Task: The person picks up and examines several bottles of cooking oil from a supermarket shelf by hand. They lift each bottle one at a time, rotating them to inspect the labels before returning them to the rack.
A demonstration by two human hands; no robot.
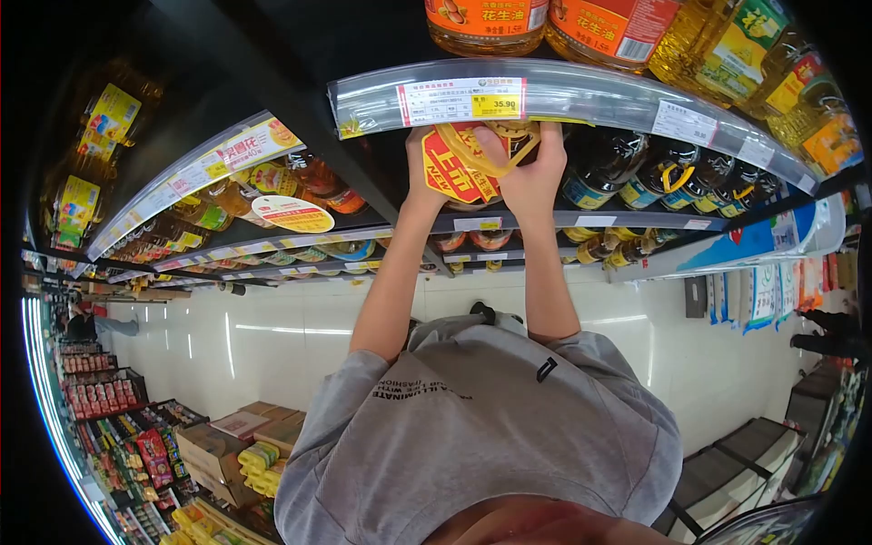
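Observation:
A large cooking oil bottle [470, 184] with a red and yellow label and a yellow handle sits between my hands, just under the shelf edge with the price tag. My left hand [422, 175] is closed against its left side, fingers partly hidden behind the bottle. On the right side, my right hand [530, 175] grips the bottle by the handle, its thumb over the yellow plastic. The back of the bottle is hidden in the dark shelf.
A price rail [581, 95] runs just above my hands, with orange-labelled oil bottles [488, 25] over it. Dark bottles [607, 163] stand to the right. An oval promotion sign [292, 213] juts out at left. Behind me are cardboard boxes [218, 459].

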